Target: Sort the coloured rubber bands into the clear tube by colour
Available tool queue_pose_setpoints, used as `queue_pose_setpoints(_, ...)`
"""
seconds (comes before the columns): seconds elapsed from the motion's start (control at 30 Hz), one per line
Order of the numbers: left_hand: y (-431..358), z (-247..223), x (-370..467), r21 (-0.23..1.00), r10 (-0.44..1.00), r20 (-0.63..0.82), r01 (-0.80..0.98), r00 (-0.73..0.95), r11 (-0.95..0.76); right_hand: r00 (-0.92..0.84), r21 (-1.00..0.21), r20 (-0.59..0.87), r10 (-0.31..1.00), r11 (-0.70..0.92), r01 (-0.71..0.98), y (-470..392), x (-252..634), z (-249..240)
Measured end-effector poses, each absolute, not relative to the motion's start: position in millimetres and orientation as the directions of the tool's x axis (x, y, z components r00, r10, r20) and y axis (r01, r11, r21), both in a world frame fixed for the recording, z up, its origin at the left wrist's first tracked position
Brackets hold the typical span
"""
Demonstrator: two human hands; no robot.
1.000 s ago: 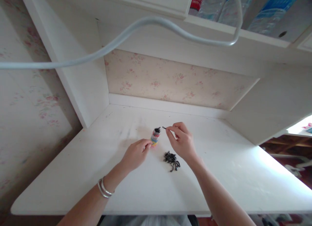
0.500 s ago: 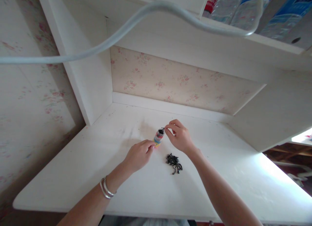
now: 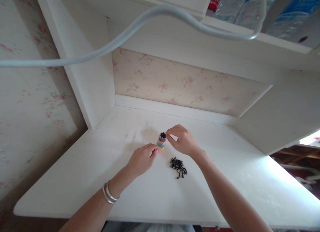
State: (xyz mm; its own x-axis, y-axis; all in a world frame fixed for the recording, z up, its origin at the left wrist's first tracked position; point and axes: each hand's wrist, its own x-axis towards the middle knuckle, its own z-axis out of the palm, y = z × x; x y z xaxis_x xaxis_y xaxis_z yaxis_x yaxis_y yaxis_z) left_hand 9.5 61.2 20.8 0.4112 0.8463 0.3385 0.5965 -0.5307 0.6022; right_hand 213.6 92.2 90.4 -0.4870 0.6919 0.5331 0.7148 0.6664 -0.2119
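Note:
A small clear jar point(image 3: 161, 142) with a colourful label stands slightly tilted on the white desktop, its mouth filled with thin black bands point(image 3: 162, 135). Low on its side, the fingers of my left hand point(image 3: 143, 159) are closed and grip it. My right hand point(image 3: 183, 140) is at the jar's rim, thumb and forefinger pinched together against the black bands; how much of a band lies between the fingertips is hard to see. A loose pile of black looped bands point(image 3: 178, 167) lies on the desktop below my right hand, just right of the jar.
The white desktop point(image 3: 130, 195) is framed by side panels and a low back ledge point(image 3: 175, 107). A pale cable point(image 3: 140, 21) crosses the upper view. Plastic bottles point(image 3: 230, 6) sit on the shelf at upper right. Flowered wallpaper covers the wall.
My right hand has moved slightly left, closer over the jar's mouth. The black strand that stuck out toward its fingertips now lies at the rim. The jar stands a little more upright.

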Motion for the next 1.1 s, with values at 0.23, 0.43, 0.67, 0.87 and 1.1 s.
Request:
queue_pose_setpoints(0.23,65,21,12,0.671,0.879,0.413,0.574,0.238,-0.47,-0.576,-0.144,0.447,0.684,0.69,0.709,91,212,105)
queue_pose_setpoints(0.43,79,23,30,0.657,0.83,0.511,0.521,0.223,-0.545,-0.598,-0.165,0.334,0.728,0.67,0.723,92,213,111)
queue_pose_setpoints(0.67,92,26,48,0.623,0.829,0.502,0.562,0.245,-0.544,-0.6,-0.071,0.152,0.785,0.614,0.786,84,213,119)
queue_pose_setpoints(0.87,90,28,48,0.629,0.821,0.511,0.54,0.255,-0.559,-0.557,0.025,0.027,0.83,0.556,0.831,81,206,117)
queue_pose_setpoints(1.1,86,31,48,0.75,0.908,0.387,0.518,0.163,-0.413,-0.503,0.053,-0.085,0.86,0.508,0.86,85,204,108)
